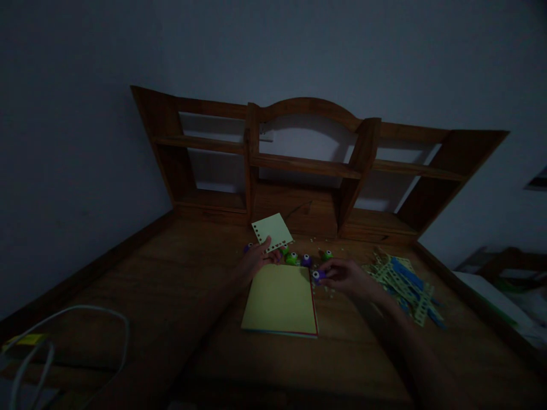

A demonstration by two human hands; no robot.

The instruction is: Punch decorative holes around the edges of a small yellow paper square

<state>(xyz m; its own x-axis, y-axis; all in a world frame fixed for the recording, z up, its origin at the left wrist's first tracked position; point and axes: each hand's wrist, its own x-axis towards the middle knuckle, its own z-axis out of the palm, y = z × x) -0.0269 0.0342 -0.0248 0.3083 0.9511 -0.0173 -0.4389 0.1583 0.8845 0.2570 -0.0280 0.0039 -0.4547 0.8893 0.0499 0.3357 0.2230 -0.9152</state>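
My left hand [256, 261] is closed on a pale yellow piece of paper [273, 229], raised above the desk, with small holes punched along two of its edges. In my right hand [342, 276] is a small purple craft punch [317, 275] with a round white spot on it, gripped by the fingertips. Below and between the hands lies a stack of paper [282, 299] with a yellow sheet on top. Beyond the stack stand several more punches, among them a green punch [292, 259] and a purple punch [306, 260].
To the right lies a heap of punched yellow and blue paper strips [410, 287]. Tiny paper bits scatter near the punches. A wooden shelf unit [303, 165] backs the desk [171, 273]. A white cable [94, 307] loops at the left front. The room is dim.
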